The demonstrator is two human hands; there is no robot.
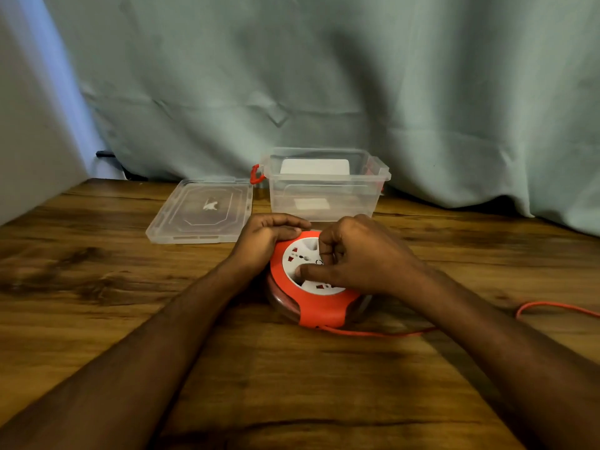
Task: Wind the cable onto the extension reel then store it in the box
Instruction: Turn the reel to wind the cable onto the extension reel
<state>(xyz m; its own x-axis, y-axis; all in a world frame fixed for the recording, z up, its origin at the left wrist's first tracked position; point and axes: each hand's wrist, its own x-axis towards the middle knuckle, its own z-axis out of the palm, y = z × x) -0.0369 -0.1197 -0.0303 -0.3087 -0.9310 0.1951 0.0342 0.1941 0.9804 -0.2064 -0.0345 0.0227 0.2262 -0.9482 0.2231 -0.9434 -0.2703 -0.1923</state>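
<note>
A round red extension reel [319, 311] with a white socket face lies flat on the wooden table [97, 287]. My left hand [266, 237] grips its far left rim, fingers curled over the edge. My right hand [354, 258] sits on the white centre with fingers curled, the thumb pressing on the socket face. A red cable [383, 333] leaves the reel's near edge, runs right under my right forearm and loops out at the right edge of the view. Just behind the reel stands an open clear plastic box [324, 190] with red latches.
The box's clear lid [201, 211] lies flat to the left of the box. A pale green curtain [324, 76] hangs behind the table. A grey wall [26, 125] closes the left side.
</note>
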